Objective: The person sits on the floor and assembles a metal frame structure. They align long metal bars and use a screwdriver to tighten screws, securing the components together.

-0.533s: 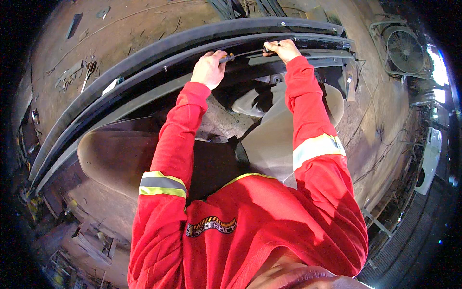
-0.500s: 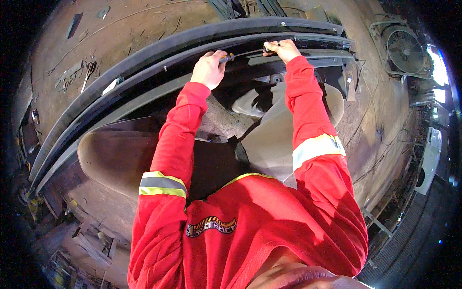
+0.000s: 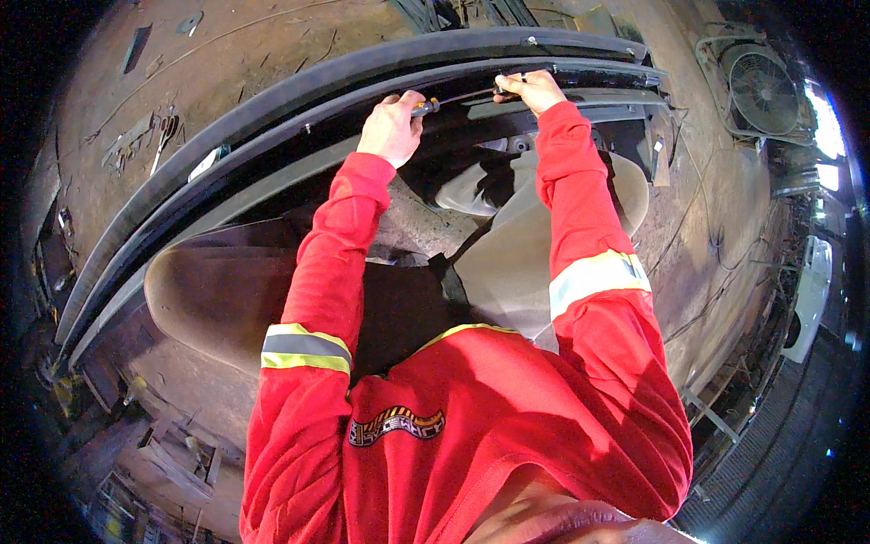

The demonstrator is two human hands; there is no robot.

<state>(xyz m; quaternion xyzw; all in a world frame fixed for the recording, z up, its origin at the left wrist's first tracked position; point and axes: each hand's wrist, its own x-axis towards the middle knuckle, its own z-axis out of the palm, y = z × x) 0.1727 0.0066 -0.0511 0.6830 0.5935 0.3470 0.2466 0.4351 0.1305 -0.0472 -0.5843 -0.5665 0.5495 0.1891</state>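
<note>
Two long, curved dark profiles arch across the far side: an outer strip (image 3: 381, 63) and an inner strip (image 3: 272, 140). My left hand (image 3: 390, 131) is closed around a tool with an orange-and-grey handle (image 3: 428, 107), held over the inner strip. A thin, straight rod (image 3: 467, 96) spans the gap between my hands, much like a screwdriver shaft; its exact kind is unclear. At the right, my right hand (image 3: 536, 92) pinches a small dark piece (image 3: 499, 89) at the rod's other end. My fingers partly hide both pieces.
My bent legs (image 3: 222, 281) lie close beneath my arms. A round caged fan (image 3: 761, 91) stands at the far right. Scissors-like tools (image 3: 165, 136) and metal scraps lie on the brown floor at the left. Dark metal lengths (image 3: 435, 16) lie beyond the strips.
Both hands keep nearly the same place and grip. The thin rod between them shows more plainly now. The curved strips appear slightly higher in view.
</note>
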